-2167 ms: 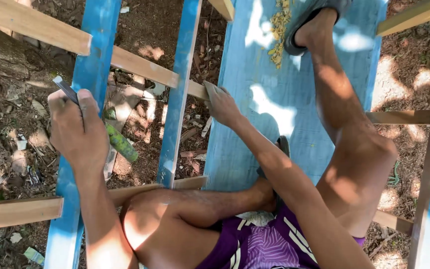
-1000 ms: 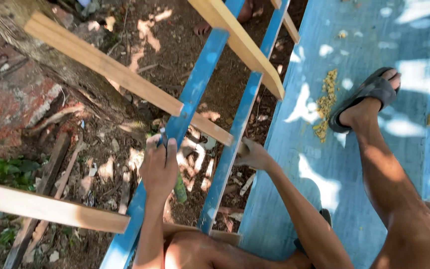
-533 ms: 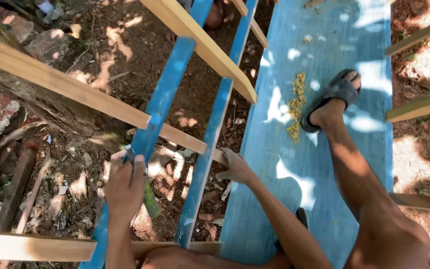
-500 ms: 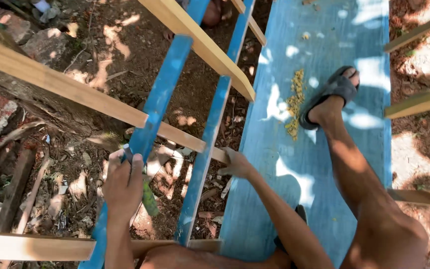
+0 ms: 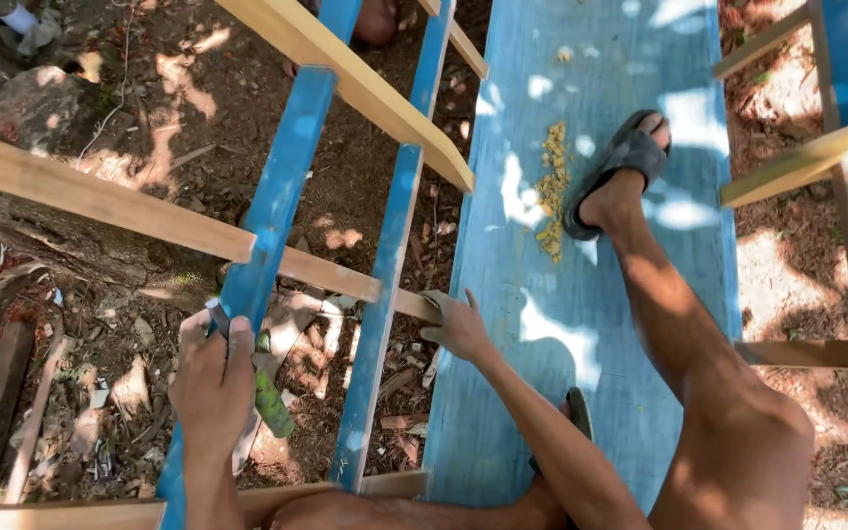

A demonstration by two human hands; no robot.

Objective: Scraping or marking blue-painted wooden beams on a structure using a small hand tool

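At lower left, the left hand [image 5: 213,378] curls its fingers [image 5: 238,339] around a grey-handled tool [image 5: 220,319] while resting on a narrow blue slat [image 5: 282,196]. Near the centre, the right hand [image 5: 458,329] grips the edge of the wide blue plank [image 5: 591,59], where an unpainted wooden crossbar [image 5: 100,201] meets it. Further up the plank, a sandalled foot [image 5: 620,172] rests beside a patch of yellow crumbs [image 5: 552,191].

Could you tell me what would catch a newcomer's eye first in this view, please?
The wide blue plank on the right, with a sandalled foot beside a small heap of yellow crumbs. Lower left, the left hand grips a blue rail, while the right hand rests at the plank's edge. Pale wooden slats cross above littered dirt.
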